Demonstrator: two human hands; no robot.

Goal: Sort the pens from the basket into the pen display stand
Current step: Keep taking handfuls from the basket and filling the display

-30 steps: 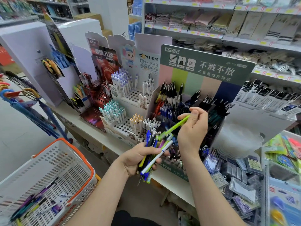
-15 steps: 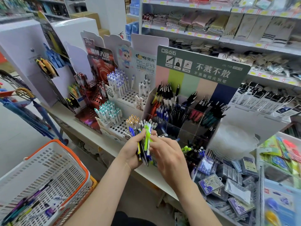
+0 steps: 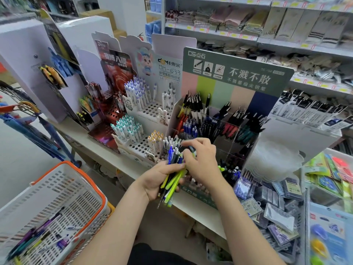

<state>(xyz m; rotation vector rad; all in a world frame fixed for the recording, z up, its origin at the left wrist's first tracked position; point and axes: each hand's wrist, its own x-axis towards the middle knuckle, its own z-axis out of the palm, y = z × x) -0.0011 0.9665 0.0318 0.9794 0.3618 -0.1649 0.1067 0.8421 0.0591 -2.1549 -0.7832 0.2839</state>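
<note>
My left hand (image 3: 158,178) grips a bundle of pens (image 3: 172,178), blue, black and lime green, in front of the counter edge. My right hand (image 3: 200,159) reaches into the top of that bundle, its fingers curled over the pen ends; whether it pinches one pen is hidden by the fingers. Just behind stands the green-headed pen display stand (image 3: 235,73) with clear compartments holding black, blue and red pens. The white basket (image 3: 57,188) with an orange rim sits at the lower left, with several pens (image 3: 38,240) lying in its bottom.
White perforated stands (image 3: 141,134) with teal, purple and orange-capped pens stand left of the green one. A red display (image 3: 114,77) is further left. Packaged refills (image 3: 267,203) fill a bin at the right. Shelves of socks line the back wall.
One second ago my right hand held a lime green pen up by the stand. It has since come down onto the bundle in my left hand, and that pen is no longer raised.
</note>
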